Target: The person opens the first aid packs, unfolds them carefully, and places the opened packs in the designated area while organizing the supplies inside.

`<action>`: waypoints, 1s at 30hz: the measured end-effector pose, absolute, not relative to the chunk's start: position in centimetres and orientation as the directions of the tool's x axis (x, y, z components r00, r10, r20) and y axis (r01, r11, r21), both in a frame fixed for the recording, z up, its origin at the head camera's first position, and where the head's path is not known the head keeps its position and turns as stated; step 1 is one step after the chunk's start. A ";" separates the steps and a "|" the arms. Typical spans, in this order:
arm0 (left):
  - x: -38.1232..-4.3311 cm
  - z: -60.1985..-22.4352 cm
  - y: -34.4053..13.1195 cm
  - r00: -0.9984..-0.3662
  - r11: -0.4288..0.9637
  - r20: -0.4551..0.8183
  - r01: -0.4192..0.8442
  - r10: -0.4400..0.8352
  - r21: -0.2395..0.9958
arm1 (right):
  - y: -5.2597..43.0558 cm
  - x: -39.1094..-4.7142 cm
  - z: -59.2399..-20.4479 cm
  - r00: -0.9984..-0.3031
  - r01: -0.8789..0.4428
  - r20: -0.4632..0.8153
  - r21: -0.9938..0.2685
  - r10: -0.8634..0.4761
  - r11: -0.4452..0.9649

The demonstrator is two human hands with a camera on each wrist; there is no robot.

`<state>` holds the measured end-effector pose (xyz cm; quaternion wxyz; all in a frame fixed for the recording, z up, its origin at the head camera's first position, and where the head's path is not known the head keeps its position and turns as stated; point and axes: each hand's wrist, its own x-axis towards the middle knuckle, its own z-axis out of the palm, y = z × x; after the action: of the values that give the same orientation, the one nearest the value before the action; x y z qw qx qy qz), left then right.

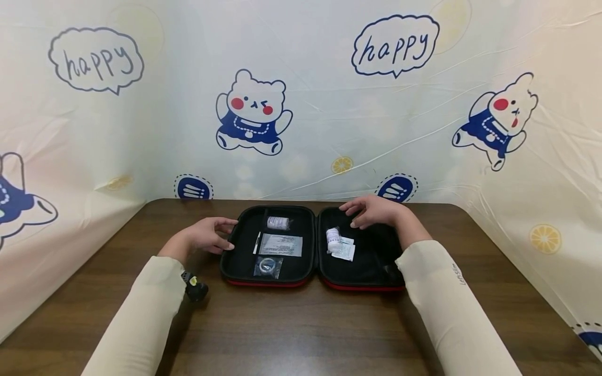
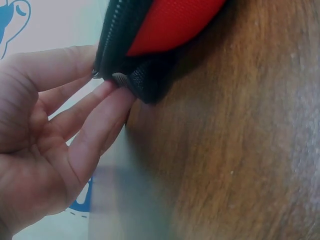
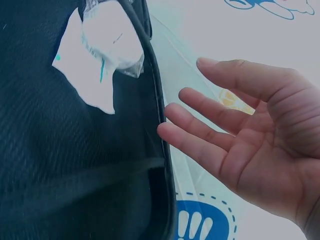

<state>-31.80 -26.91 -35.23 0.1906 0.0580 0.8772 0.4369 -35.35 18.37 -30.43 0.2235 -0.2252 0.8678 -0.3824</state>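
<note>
Your left hand (image 1: 211, 235) pinches the left edge of the black, red-backed rectangular case (image 1: 297, 269), lying open on the brown wood-grained table (image 1: 301, 331); your right hand (image 1: 376, 211), fingers loosely spread, holds nothing. Probably light, stiff-shelled: grip its zipped rim.

I see the black zip case (image 1: 301, 269) lying wide open, two rounded halves side by side, joined at the middle! Red exterior shows along its near edges, and the whole thing sits on the brown table (image 1: 282, 334).
</note>
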 end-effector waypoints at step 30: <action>-31.6 -35.3 -26.8 -0.916 0.564 -0.300 -0.104 0.266 0.819 | 15.6 -37.4 -35.4 -0.767 0.018 -0.344 -0.855 -0.541 0.519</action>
<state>-31.63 -26.83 -35.30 0.1996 0.0470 0.8615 0.4644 -37.39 15.56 -35.39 0.3012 -0.1600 0.8178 -0.4635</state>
